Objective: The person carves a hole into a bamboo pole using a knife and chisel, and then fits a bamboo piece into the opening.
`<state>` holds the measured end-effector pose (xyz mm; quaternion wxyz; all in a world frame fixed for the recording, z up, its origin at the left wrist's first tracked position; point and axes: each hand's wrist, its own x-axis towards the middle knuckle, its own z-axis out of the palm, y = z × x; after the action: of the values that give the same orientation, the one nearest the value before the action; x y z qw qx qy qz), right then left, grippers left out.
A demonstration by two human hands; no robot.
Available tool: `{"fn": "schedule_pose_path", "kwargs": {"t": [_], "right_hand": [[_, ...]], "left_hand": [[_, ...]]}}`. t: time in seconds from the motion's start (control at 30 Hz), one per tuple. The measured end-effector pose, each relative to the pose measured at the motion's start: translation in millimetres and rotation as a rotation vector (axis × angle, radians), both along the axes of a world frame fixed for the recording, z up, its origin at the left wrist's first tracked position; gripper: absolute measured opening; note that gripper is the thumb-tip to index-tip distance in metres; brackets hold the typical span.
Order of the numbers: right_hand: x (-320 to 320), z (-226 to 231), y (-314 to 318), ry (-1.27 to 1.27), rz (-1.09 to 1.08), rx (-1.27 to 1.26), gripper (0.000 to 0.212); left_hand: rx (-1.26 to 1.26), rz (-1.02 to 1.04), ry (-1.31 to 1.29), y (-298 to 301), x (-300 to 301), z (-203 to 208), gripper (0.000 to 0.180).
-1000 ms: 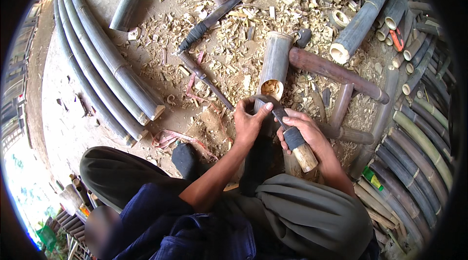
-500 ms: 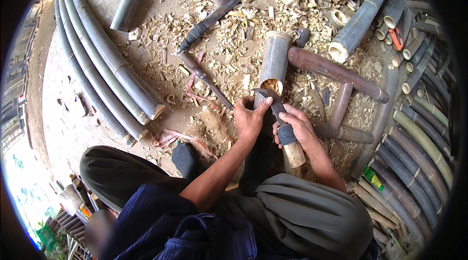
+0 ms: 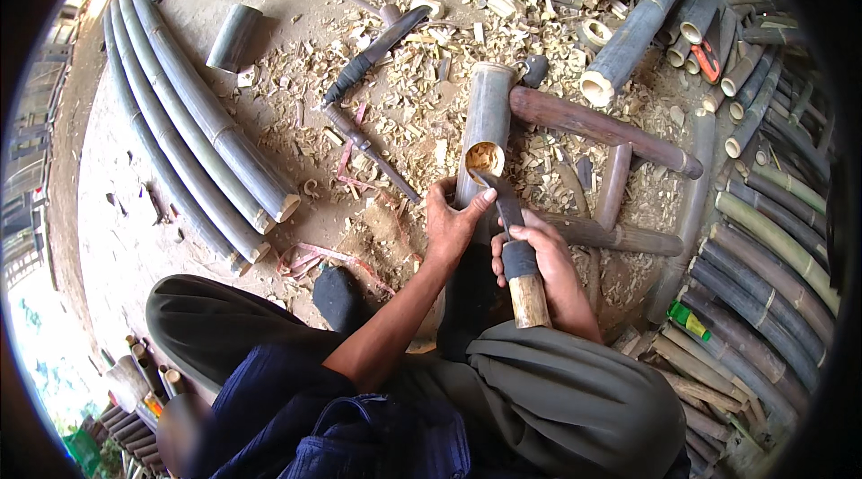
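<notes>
My left hand [image 3: 456, 226] is wrapped around the lower part of a grey bamboo tube [image 3: 489, 106], its thumb lying by the blade. The tube has a slanted hollow opening with a pale, rough inside that faces me. In my right hand [image 3: 549, 262] is a curved carving knife [image 3: 510, 208], with dark wrapping and a pale wooden handle. The fingers close around it near the wrapping. The blade's tip rests at the near rim of the opening; whether it bites into the bamboo cannot be made out.
Wood shavings [image 3: 404, 88] cover the ground. A wrapped-handle machete [image 3: 373, 57] lies ahead to the left. Beside the tube is a wooden mallet [image 3: 602, 129]. Long bamboo poles [image 3: 197, 111] lie at left, and stacked bamboo [image 3: 772, 272] lines the right.
The knife's handle has swung to stand more upright in the picture, and its blade has shifted against the rim. More of the tube's opening shows. The whole view has shifted slightly.
</notes>
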<state>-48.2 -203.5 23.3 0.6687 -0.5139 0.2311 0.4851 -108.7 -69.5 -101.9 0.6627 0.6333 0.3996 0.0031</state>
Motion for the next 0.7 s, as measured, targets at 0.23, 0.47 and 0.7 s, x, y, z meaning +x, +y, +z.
{"fn": "schedule_pose_path", "kwargs": {"t": [0.23, 0.47, 0.7], "right_hand": [[-7, -19, -12, 0.008, -0.053, -0.037, 0.024], [4, -33, -31, -0.074, -0.044, -0.031, 0.024], [5, -52, -44, -0.216, 0.049, -0.110, 0.026]], "left_hand": [[0.233, -0.082, 0.225, -8, 12, 5, 0.095], [0.377, -0.114, 0.496, -26, 45, 19, 0.109], [0.398, -0.104, 0.545, -28, 49, 26, 0.112]]}}
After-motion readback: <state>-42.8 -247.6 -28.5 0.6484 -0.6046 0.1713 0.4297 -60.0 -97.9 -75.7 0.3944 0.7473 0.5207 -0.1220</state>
